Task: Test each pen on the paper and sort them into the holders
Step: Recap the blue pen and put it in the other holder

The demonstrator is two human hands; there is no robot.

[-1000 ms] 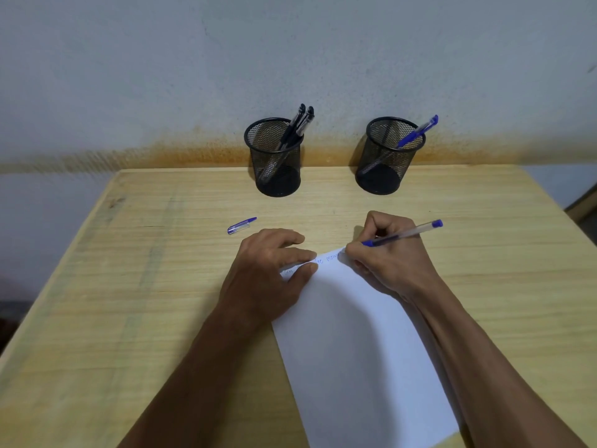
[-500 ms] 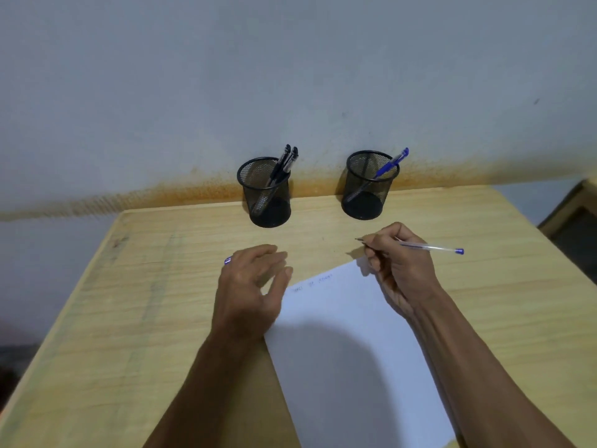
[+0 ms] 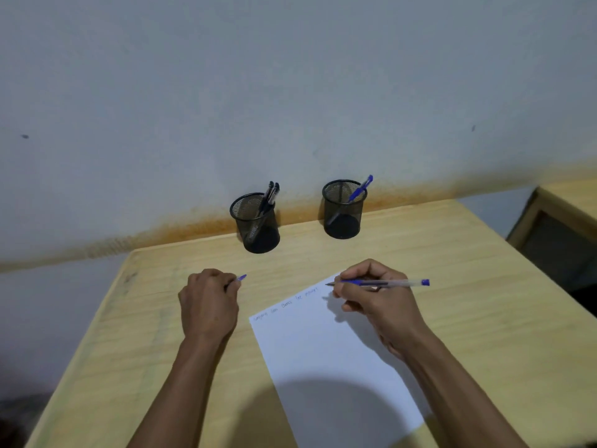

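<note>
The right hand (image 3: 376, 295) pinches an uncapped blue pen (image 3: 384, 282) near its tip, barrel level, tip pointing left just above the far right corner of the paper (image 3: 323, 357). The tip appears lifted off the sheet, so the test stroke looks finished. A row of short blue scribbles runs along the paper's far edge, presumably trial marks.

The left hand (image 3: 208, 305) is curled on the desk (image 3: 452, 270) left of the paper, fingers closed round a small blue cap (image 3: 241, 277) that pokes out past the fingertips. It is judged to be this pen's cap, held for refitting before the pen is filed.

Two black mesh holders stand at the desk's far edge against the wall. The left holder (image 3: 256, 223) carries dark pens leaning right. The right holder (image 3: 344, 210) carries one blue pen, also leaning right. The split suggests sorting by ink colour, though it could equally be working against failed pens; this cannot be told.

No other loose pens show on the desk, so this may be the last one. The next step is likely capping, which needs both hands brought together, then dropping the pen into the right holder. Risk: ink on the fingers from the bare tip.
</note>
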